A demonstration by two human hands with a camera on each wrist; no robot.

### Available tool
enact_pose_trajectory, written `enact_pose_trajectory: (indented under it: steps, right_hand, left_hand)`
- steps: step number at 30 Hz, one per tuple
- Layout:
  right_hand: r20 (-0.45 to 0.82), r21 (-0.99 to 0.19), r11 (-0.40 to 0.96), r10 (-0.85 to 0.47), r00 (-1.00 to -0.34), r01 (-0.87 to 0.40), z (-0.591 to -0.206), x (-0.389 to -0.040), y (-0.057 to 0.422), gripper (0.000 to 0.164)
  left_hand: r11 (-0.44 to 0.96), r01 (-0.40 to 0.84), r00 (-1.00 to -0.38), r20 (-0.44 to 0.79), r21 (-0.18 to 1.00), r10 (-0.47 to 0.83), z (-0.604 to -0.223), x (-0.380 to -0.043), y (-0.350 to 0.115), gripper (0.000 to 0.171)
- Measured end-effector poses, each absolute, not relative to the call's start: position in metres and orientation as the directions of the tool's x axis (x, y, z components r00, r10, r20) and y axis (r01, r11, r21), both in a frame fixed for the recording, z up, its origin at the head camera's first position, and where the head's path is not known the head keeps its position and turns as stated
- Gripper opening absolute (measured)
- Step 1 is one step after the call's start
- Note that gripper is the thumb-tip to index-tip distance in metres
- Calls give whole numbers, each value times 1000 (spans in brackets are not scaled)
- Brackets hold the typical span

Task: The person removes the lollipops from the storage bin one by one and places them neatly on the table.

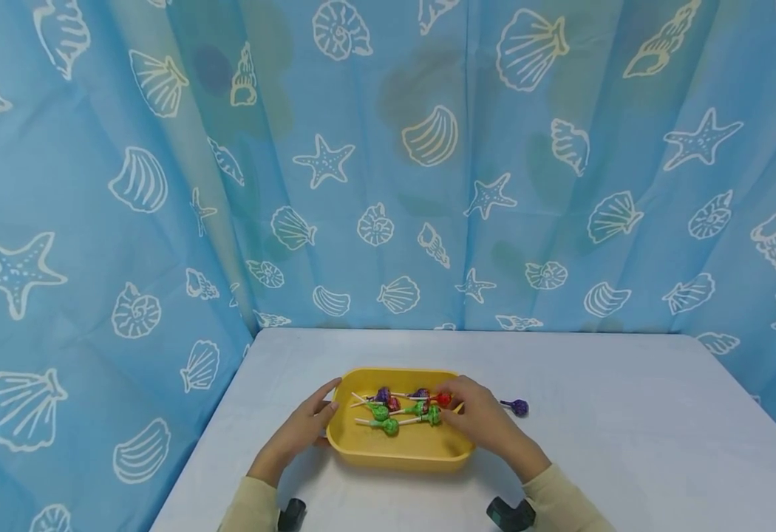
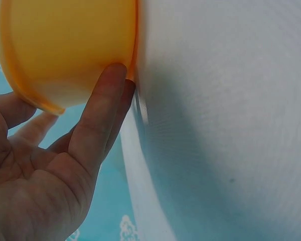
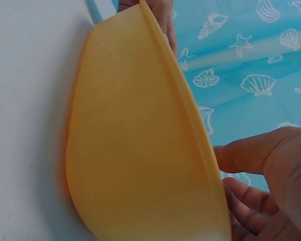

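A yellow tray (image 1: 401, 464) holds several lollipops in green, purple and red wrappers, their white sticks lying mostly to the left. At its left end is my left hand (image 1: 304, 428), thumb by the rim and straight fingers (image 2: 98, 110) against the outer wall. My right hand (image 1: 481, 417) reaches over the right end and pinches a red lollipop (image 1: 443, 399) by its head between thumb and fingers. From the right wrist, the tray's wall (image 3: 135, 130) hides the lollipops, while the right thumb (image 3: 246, 153) and curled fingers show at the rim.
One purple lollipop (image 1: 519, 407) lies outside the tray, on the white-covered table (image 1: 627, 443) just right of my right hand. A blue curtain with a shell print (image 1: 375, 162) hangs behind the table and along its left side.
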State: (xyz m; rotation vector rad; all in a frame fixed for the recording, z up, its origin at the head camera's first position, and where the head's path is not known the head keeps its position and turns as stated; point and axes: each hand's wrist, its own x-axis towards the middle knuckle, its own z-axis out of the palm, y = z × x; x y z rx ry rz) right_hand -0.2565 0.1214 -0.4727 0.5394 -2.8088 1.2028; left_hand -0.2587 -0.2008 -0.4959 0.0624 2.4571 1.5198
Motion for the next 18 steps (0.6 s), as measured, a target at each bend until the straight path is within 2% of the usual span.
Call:
enact_pose_trajectory:
  steps: [10, 18]
  right_hand:
    - [107, -605, 722, -345, -933, -336, -475, -259, 110, 35]
    - [136, -465, 809, -336, -932, -359, -477, -258, 101, 33]
  left_hand:
    - [455, -86, -969, -181, 886, 169, -494, -257, -200, 53]
    - [449, -86, -968, -181, 889, 174, -498, -259, -201, 54]
